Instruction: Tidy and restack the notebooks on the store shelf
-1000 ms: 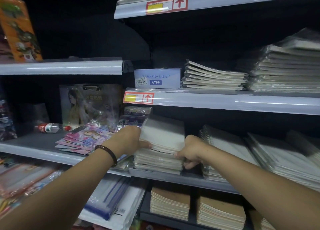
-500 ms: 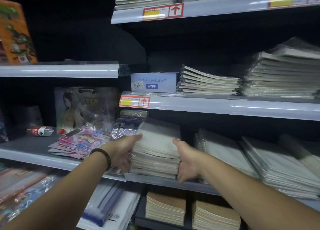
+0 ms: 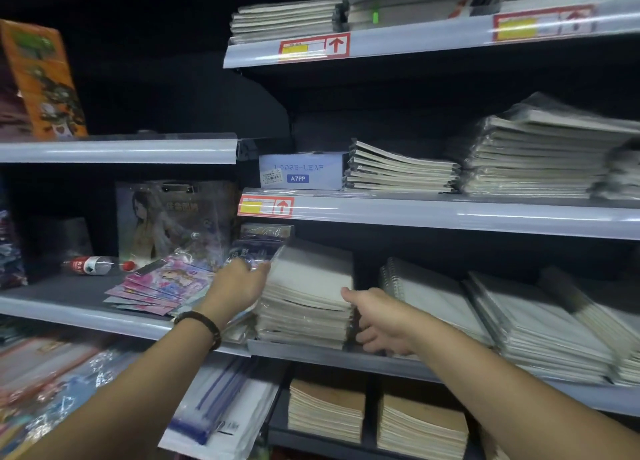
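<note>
A stack of notebooks [image 3: 304, 297] in clear wrap lies flat on the grey store shelf [image 3: 311, 354], at its left end. The stack's long axis runs front to back into the shelf. Its short front edge, showing layered page edges, faces the person. The top covers are pale and slope slightly down toward the front.

The stack sits between the two hands. The left hand [image 3: 239, 286], with a dark bracelet [image 3: 204, 324] on its wrist, reaches in from the left. Its fingers are fairly straight and press against the stack's upper left edge. The right hand [image 3: 377, 321] is at the stack's right front corner. Its thumb lies on the top edge and its fingers curl in against the lower notebooks, so it clasps the stack's height.

Half a second ago the left hand lay lower along the stack's left side; it is now higher and further back. A second ago both hands were bunched at the front edge. The stack itself has stayed in the same spot.

Spiral notebooks [image 3: 426, 297] lie just right of the stack. Pink picture packets [image 3: 166, 286] and a bottle [image 3: 91, 265] lying on its side are to the left. A loose-leaf box [image 3: 301, 170] stands on the shelf above.
</note>
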Tool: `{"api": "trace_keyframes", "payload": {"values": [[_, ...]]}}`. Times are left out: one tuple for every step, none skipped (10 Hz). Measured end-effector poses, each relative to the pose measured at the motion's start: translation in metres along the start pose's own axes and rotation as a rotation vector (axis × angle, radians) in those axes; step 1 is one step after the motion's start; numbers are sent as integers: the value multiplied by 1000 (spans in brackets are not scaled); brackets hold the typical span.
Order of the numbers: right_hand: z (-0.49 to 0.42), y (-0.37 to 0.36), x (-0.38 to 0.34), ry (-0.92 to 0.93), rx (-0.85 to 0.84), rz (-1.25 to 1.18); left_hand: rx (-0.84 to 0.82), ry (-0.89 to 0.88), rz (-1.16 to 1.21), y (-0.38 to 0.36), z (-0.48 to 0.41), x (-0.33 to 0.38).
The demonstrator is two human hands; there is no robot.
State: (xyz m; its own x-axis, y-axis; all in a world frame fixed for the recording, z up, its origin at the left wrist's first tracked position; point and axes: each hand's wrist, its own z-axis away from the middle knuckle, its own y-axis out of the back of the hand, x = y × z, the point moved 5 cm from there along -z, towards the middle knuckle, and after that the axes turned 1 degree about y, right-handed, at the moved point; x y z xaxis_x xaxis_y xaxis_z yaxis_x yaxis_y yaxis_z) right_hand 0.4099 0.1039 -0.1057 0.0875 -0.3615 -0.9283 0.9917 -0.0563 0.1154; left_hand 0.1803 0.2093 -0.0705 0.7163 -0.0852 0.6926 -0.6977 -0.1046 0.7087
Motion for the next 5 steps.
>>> {"api": "trace_keyframes", "payload": {"values": [[42, 20, -10, 254, 158, 203, 177, -186, 63, 7, 41, 16], [91, 43, -15, 479, 374, 321, 150, -342, 239, -12, 97, 40], [133, 57, -4, 611, 484, 399, 82, -466, 299, -41, 148, 62], [156, 72, 17, 621, 544, 446, -45, -483, 362, -69, 188, 76], [164, 91, 38, 561, 530, 321, -154, -418, 443, -89, 210, 86]]}}
